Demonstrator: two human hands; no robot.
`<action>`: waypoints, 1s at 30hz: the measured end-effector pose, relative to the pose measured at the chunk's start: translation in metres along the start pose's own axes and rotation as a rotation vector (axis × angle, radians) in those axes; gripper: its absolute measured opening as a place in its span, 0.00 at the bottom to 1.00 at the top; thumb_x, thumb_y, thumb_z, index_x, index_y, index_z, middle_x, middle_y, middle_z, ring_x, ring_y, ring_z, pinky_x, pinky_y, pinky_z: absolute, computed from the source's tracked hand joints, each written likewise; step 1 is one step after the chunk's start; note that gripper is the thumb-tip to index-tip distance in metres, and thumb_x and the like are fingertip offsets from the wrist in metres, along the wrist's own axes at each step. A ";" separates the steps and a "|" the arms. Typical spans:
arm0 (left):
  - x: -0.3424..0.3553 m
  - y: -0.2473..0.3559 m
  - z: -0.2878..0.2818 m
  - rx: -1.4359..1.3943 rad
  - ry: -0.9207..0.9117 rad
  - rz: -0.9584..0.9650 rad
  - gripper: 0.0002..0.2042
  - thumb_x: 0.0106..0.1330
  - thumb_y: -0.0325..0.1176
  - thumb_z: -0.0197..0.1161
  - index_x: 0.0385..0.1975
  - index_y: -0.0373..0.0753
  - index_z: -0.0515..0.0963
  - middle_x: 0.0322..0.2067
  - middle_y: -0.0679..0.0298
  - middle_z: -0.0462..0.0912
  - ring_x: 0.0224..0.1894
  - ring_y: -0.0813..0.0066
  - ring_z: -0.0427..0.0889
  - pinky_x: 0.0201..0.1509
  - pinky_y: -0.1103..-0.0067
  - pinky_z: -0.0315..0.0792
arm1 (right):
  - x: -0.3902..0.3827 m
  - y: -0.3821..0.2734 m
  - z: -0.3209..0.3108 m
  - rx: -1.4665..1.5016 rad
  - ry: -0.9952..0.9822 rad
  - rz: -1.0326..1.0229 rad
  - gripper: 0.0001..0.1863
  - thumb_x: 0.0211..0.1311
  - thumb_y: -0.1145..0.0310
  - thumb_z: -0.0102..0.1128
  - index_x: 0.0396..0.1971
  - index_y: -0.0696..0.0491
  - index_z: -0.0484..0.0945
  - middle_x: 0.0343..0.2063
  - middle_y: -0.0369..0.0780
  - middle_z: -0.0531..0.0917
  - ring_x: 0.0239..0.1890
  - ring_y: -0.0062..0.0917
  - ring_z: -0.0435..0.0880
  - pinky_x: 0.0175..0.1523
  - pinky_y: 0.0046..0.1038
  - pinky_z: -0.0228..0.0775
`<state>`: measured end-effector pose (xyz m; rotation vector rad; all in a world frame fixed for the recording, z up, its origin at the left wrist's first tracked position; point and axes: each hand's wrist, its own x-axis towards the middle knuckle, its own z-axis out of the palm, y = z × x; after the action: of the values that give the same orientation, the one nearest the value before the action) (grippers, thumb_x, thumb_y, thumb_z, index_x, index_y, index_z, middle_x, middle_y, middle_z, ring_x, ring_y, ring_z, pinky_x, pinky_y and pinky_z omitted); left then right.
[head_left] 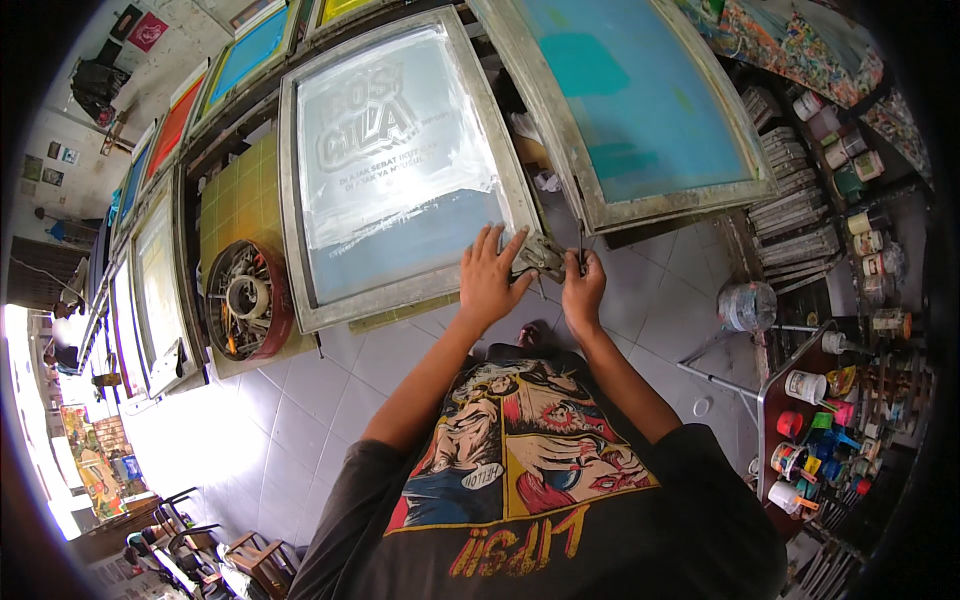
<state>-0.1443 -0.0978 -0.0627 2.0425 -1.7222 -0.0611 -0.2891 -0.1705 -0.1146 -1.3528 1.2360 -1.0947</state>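
Grey frame edge (491,125), gap (529,150) alongside

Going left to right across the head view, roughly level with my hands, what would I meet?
Round red bin, grey-edged screen frame, your left hand, metal clamp, your right hand, clear plastic jug, small tubs.

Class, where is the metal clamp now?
In the head view, the metal clamp is just right of centre, at the near right corner of the pale screen, between left hand and right hand.
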 end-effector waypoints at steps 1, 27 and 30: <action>0.003 -0.001 -0.003 -0.003 -0.002 0.027 0.33 0.53 0.44 0.65 0.61 0.52 0.64 0.59 0.54 0.64 0.65 0.53 0.58 0.62 0.60 0.56 | -0.001 0.000 -0.001 0.012 -0.005 0.007 0.08 0.62 0.70 0.56 0.32 0.59 0.75 0.25 0.38 0.77 0.27 0.21 0.74 0.35 0.25 0.67; 0.039 -0.017 -0.005 -0.206 -0.226 0.307 0.29 0.49 0.36 0.70 0.54 0.41 0.70 0.62 0.54 0.61 0.66 0.51 0.55 0.66 0.63 0.56 | -0.026 -0.003 -0.012 0.340 -0.097 0.336 0.08 0.60 0.69 0.59 0.36 0.54 0.73 0.25 0.30 0.72 0.21 0.12 0.67 0.27 0.17 0.62; 0.032 -0.018 0.004 -0.251 -0.192 0.257 0.31 0.49 0.35 0.70 0.55 0.40 0.69 0.62 0.53 0.60 0.66 0.51 0.55 0.66 0.63 0.56 | -0.027 -0.016 -0.007 0.551 -0.086 0.486 0.07 0.62 0.68 0.58 0.31 0.51 0.69 0.18 0.27 0.65 0.16 0.10 0.59 0.21 0.16 0.54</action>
<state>-0.1224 -0.1275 -0.0640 1.6678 -1.9688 -0.3821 -0.2963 -0.1437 -0.0976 -0.6303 1.0218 -0.9204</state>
